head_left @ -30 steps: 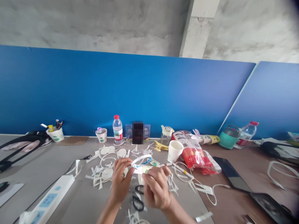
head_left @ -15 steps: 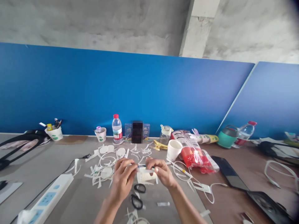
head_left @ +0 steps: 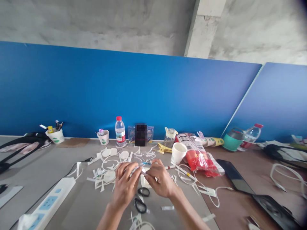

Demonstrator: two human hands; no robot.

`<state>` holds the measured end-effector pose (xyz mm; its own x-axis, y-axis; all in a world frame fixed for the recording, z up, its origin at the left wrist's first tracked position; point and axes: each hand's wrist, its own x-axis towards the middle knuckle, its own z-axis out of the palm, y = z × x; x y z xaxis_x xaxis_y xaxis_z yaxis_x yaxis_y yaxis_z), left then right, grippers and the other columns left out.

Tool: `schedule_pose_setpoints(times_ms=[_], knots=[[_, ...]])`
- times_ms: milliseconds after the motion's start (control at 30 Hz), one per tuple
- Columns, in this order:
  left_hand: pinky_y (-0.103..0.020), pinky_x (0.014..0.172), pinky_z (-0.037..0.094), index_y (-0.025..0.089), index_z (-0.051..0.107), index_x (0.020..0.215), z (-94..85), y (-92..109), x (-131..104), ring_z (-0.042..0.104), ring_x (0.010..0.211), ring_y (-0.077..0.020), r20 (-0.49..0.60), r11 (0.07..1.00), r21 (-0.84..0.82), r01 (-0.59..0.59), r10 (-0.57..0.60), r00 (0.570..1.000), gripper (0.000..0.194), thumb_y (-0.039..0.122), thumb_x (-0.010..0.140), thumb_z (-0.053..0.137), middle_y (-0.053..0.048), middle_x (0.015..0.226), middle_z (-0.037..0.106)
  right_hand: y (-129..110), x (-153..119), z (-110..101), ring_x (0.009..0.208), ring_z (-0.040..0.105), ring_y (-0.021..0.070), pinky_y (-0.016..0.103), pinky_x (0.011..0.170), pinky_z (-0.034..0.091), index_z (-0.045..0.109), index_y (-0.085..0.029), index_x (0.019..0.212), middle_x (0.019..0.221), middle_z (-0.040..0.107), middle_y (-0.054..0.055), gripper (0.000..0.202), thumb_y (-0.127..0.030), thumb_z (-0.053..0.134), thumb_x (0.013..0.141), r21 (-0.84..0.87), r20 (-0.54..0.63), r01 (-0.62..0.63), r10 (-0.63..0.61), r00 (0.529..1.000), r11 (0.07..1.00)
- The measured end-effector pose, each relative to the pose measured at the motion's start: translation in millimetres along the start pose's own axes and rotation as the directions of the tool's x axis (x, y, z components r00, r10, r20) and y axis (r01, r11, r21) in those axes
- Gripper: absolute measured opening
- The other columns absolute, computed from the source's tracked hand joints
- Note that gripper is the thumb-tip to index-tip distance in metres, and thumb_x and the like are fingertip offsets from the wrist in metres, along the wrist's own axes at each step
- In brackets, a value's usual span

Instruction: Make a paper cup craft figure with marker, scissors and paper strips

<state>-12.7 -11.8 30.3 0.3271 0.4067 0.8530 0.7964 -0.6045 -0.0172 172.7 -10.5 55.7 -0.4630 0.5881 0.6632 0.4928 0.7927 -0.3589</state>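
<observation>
My left hand [head_left: 127,180] is closed, its thumb and fingers pinching one end of a small white strip [head_left: 143,170]. The closed right hand [head_left: 159,179] meets it at the strip's other end, so the two hands nearly touch. Fingers cover most of the strip, and its material is hard to make out. Beneath the hands lies a pale paper piece [head_left: 144,182], partly hidden by my right hand. Black-handled scissors [head_left: 141,206] rest on the desk just below. White paper scraps and cut discs [head_left: 109,176] are scattered left of my left hand.
A white paper cup [head_left: 178,153] stands beyond my right hand, beside a red plastic package [head_left: 199,159]. A water bottle [head_left: 120,134] and a black blurred device [head_left: 140,134] stand at the back. The power strip [head_left: 51,203] lies left; a dark phone [head_left: 236,177] lies right.
The strip, stretched level between both hands before, is now mostly hidden by fingers. My right hand has moved slightly left and turned over, closer to my left hand. A pen-like stick now shows behind it.
</observation>
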Motion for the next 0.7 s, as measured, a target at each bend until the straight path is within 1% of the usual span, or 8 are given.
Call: schedule_pose_setpoints(times_ms=[100, 200, 267, 433, 700], knots=[[-0.045, 0.101, 0.036, 0.024, 0.065, 0.103, -0.7, 3.1, 3.4, 0.057, 0.102, -0.0234, -0.035, 1.0, 0.009, 0.01, -0.01, 0.999, 0.022, 0.015, 0.084, 0.059, -0.007, 0.102, 0.068, 3.6, -2.4, 3.4, 0.059, 0.045, 0.0132, 0.036, 0.082, 0.036, 0.048, -0.019, 0.061, 0.055, 0.051, -0.001, 0.032, -0.022, 0.04, 0.092, -0.118, -0.052, 0.047, -0.053, 0.997, 0.992], [-0.047, 0.101, 0.036, 0.022, 0.065, 0.097, -2.2, 5.8, 6.9, 0.056, 0.101, -0.0243, -0.08, 1.0, 0.003, 0.027, -0.026, 0.996, 0.018, 0.012, 0.083, 0.061, -0.007, 0.101, 0.068, 6.2, -4.1, 5.4, 0.061, 0.045, 0.0141, 0.038, 0.085, 0.033, 0.054, -0.019, 0.068, 0.057, 0.053, -0.001, 0.025, -0.021, 0.044, 0.091, -0.215, -0.077, 0.063, -0.081, 0.994, 0.975], [-0.048, 0.101, 0.036, 0.021, 0.064, 0.094, -3.0, 6.6, 8.1, 0.056, 0.101, -0.0249, -0.092, 1.0, -0.004, 0.03, -0.03, 0.995, 0.017, 0.01, 0.082, 0.061, -0.007, 0.101, 0.068, 6.1, -4.3, 5.7, 0.062, 0.045, 0.0146, 0.039, 0.087, 0.032, 0.057, -0.019, 0.074, 0.058, 0.055, 0.0, 0.02, -0.02, 0.045, 0.09, -0.25, -0.086, 0.065, -0.089, 0.992, 0.966], [-0.05, 0.101, 0.036, 0.021, 0.063, 0.092, -3.2, 6.2, 7.5, 0.056, 0.101, -0.0256, -0.082, 1.0, -0.019, 0.022, -0.024, 0.996, 0.019, 0.007, 0.08, 0.062, -0.007, 0.1, 0.068, 2.9, -3.8, 4.1, 0.063, 0.048, 0.0153, 0.038, 0.083, 0.03, 0.059, -0.018, 0.084, 0.062, 0.059, 0.001, 0.016, -0.016, 0.044, 0.086, -0.276, -0.108, 0.061, -0.094, 0.99, 0.959], [-0.05, 0.102, 0.034, 0.021, 0.062, 0.091, -2.0, 5.1, 5.0, 0.056, 0.102, -0.0254, -0.066, 1.0, -0.03, 0.001, -0.003, 0.998, 0.018, 0.007, 0.079, 0.063, -0.008, 0.101, 0.068, 2.9, -5.5, 5.1, 0.066, 0.049, 0.0163, 0.038, 0.079, 0.026, 0.058, -0.018, 0.081, 0.063, 0.058, 0.001, 0.017, -0.012, 0.041, 0.08, -0.301, -0.131, 0.035, -0.077, 0.988, 0.953]])
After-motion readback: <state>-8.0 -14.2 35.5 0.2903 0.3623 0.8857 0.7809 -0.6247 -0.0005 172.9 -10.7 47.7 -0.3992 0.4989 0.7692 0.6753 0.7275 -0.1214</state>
